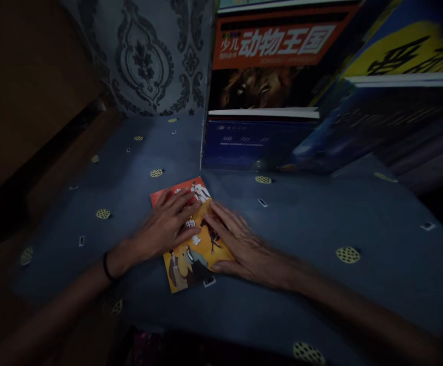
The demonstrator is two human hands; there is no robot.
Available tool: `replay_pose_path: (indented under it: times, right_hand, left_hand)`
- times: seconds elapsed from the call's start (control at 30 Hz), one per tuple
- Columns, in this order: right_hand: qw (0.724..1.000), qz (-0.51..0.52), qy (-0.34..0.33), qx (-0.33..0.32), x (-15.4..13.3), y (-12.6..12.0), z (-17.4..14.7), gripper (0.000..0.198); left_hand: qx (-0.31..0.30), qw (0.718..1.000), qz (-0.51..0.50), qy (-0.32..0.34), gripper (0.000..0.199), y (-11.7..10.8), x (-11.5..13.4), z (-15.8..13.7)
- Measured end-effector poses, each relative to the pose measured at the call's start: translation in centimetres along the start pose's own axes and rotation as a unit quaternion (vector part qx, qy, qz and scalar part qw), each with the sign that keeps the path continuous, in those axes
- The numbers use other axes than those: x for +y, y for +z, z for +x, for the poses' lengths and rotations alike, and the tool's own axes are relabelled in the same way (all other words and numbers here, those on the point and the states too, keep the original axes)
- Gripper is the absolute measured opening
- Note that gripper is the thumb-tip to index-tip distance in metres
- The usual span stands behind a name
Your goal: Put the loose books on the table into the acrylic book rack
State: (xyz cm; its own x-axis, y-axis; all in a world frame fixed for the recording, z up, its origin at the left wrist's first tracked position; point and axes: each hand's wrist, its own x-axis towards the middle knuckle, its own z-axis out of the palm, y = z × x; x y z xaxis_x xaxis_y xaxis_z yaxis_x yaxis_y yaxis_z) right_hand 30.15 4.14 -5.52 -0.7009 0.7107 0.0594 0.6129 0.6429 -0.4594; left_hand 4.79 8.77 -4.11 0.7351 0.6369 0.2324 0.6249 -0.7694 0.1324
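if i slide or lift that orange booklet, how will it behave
The booklet looks thin and flat, so probably light and somewhat floppy when lifted. It lies on a cloth, so it may drag rather than glide. Both hands, left and right, lie flat on it.

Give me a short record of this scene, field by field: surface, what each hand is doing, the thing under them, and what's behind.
surface: blue cloth with yellow dotted spots
thing: small booklet, orange and yellow cover with cartoon figures, lying flat
left hand: flat, palm down on the booklet's left part, fingers spread
right hand: flat, palm down on the booklet's right edge
wrist: dark band on the left wrist
behind: big books leaning upright; patterned wall to their left
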Motion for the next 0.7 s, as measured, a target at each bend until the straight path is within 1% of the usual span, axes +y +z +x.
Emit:
replay_pose_path:
  times: [0.07,0.13,0.23,0.33,0.47,0.57,0.63,0.7]
  right_hand:
    - [1.000,-0.013,0.017,0.020,-0.1,0.3,-0.1,0.101]
    - [0.999,-0.025,0.022,0.029,-0.2,0.5,0.0,0.101]
    - [0.999,-0.029,0.021,0.019,-0.3,0.5,0.0,0.099]
    - [0.999,-0.029,0.025,0.007,-0.4,0.4,0.1,0.097]
    - [0.999,-0.019,0.044,-0.002,-0.5,-0.1,0.1,0.094]
    - [0.999,0.020,0.049,-0.003,0.0,-0.5,0.5,0.091]
    - [0.998,0.046,0.044,0.015,0.5,-0.6,1.1,0.089]
    - [0.996,0.052,0.054,0.052,0.9,-0.6,1.9,0.087]
  left_hand:
    - [-0.018,1.000,-0.019,0.016,0.057,0.2,0.8,1.1]
    - [-0.031,0.999,-0.029,0.015,0.057,0.3,0.8,2.1]
    - [-0.045,0.998,-0.032,-0.002,0.057,0.3,-0.1,3.2]
    - [-0.042,0.998,-0.033,-0.026,0.055,0.3,-1.4,3.5]
    - [-0.011,0.997,-0.029,-0.068,0.049,0.3,-2.9,2.8]
    - [0.015,0.992,-0.035,-0.122,0.045,0.5,-3.7,1.7]
    - [0.040,0.985,-0.036,-0.163,0.044,0.7,-4.0,0.8]
    - [0.073,0.978,-0.032,-0.193,0.043,0.9,-3.9,0.1]
